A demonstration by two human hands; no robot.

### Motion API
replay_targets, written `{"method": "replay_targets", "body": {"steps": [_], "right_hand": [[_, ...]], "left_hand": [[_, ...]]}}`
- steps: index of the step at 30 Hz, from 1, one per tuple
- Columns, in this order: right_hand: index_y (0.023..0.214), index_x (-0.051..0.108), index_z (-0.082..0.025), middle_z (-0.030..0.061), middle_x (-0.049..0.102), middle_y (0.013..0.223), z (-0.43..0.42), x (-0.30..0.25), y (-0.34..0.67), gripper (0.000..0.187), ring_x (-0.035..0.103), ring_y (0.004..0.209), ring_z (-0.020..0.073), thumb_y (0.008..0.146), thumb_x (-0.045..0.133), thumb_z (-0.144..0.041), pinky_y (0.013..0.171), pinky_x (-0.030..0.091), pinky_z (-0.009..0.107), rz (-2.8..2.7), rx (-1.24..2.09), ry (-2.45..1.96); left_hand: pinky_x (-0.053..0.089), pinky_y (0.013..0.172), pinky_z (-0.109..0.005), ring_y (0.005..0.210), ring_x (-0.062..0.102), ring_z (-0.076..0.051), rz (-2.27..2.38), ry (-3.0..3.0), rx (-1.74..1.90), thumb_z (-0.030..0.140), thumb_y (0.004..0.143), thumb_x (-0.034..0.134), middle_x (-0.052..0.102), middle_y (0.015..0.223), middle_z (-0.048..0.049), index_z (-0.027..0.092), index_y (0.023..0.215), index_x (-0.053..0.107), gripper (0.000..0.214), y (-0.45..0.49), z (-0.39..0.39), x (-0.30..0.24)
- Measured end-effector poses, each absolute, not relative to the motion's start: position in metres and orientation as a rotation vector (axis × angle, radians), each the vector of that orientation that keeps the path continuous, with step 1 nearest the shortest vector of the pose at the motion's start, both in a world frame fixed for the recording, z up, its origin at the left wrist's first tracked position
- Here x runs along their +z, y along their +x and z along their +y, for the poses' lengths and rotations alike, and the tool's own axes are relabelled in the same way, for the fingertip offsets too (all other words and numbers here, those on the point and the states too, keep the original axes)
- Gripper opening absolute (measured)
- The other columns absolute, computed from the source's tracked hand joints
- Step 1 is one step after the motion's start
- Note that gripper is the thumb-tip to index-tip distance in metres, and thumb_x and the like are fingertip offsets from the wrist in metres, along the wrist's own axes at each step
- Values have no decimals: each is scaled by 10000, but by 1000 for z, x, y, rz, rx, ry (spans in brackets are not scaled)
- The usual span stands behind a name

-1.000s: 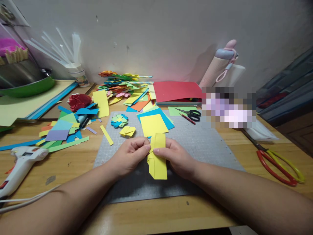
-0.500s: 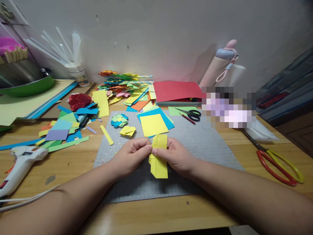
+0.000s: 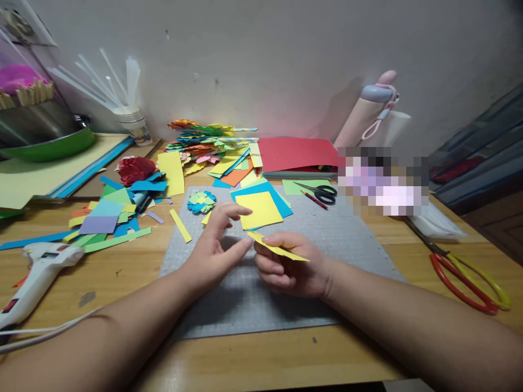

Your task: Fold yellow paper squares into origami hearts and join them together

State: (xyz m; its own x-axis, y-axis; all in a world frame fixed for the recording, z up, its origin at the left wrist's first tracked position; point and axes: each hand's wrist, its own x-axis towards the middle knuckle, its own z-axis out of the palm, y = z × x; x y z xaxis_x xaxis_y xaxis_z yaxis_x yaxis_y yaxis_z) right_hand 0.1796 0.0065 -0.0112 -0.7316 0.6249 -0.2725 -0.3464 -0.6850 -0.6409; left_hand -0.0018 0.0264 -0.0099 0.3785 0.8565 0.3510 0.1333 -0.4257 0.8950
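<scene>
Above the grey cutting mat [image 3: 347,261], my right hand [image 3: 294,267] pinches a folded yellow paper [image 3: 281,251], turned nearly edge-on to me. My left hand [image 3: 220,245] is beside it with thumb and fingers apart, holding nothing; its thumb tip comes close to the paper's left end. Just beyond the hands lies a yellow paper square [image 3: 261,211] on blue sheets [image 3: 281,198]. A blue and green paper flower [image 3: 201,202] sits behind my left hand, which mostly covers a small folded yellow piece [image 3: 206,219].
Black scissors [image 3: 324,193] and a red pencil [image 3: 314,199] lie at the mat's back. Large red-and-yellow-handled scissors [image 3: 466,277] are at right. On the left are a white glue gun [image 3: 44,272] with its cord and paper scraps [image 3: 98,224]. A red folder [image 3: 298,154] lies near the wall.
My left hand has let go of the folded yellow paper and spread its fingers. My right hand has turned the paper from upright and facing me to nearly flat.
</scene>
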Motion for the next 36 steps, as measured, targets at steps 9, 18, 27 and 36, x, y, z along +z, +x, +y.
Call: {"method": "replay_targets", "body": {"steps": [9,18,27,36], "right_hand": [[885,524,-204,-5,568,673,14,-21,177,261,494,481,100,821,451,-447,385,282,187,-648,1736,-941],[846,591,-226,35,532,951,11,-15,179,148,514,965,204,743,668,-299,878,399,357,-1446,954,-1131],[739,630,-219,21,532,924,13,-21,179,100,517,940,189,740,687,-301,871,395,367,-1375,1105,-1044],[736,642,-223,10,531,950,11,-17,179,90,517,944,175,735,700,-291,882,387,354,-1359,1251,-980]], "left_hand": [[390,687,-242,728,513,-135,1051,1584,1009,312,813,607,548,764,17,183,746,544,158,-1,30,-11],[382,693,-263,714,507,-150,1195,1845,887,288,799,576,540,716,18,183,703,540,147,1,29,-5],[373,730,-241,795,464,-143,883,1540,963,311,836,588,495,813,1,173,754,559,163,1,31,-7],[377,674,-241,730,446,-136,686,1103,752,394,759,680,472,785,-6,159,736,573,259,2,30,-10]]}}
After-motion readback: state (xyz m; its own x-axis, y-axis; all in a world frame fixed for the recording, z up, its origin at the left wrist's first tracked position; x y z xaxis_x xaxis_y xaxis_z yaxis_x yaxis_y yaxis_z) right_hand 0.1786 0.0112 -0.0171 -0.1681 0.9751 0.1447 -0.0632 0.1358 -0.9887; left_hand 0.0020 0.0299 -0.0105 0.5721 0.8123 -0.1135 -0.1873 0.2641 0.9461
